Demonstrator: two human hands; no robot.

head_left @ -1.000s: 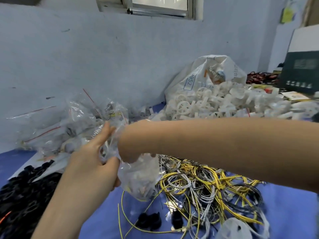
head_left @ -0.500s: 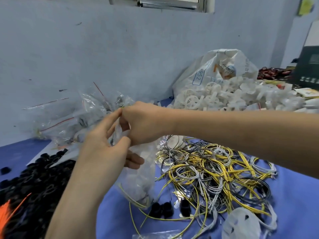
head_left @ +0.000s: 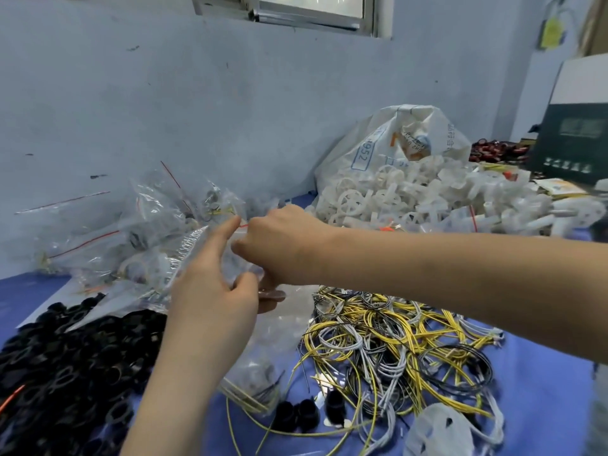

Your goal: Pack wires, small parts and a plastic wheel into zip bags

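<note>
You pinch the filled bag's (head_left: 260, 366) zip top in both your left hand (head_left: 210, 291) and right hand (head_left: 279, 245) above the tabletop's (head_left: 543, 406) near middle, sealing apparently underway, with loose wires (head_left: 394, 343) and wheels (head_left: 394, 199) left to pack.

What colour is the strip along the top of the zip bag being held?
Red, seen in the head view on the zip bag between the fingers.

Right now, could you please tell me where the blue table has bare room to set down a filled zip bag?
Bare blue table shows right of the tangled yellow, white and black wires, and a smaller patch at far left between the heap of clear filled zip bags and the pile of black plastic rings. The middle is crowded.
</note>
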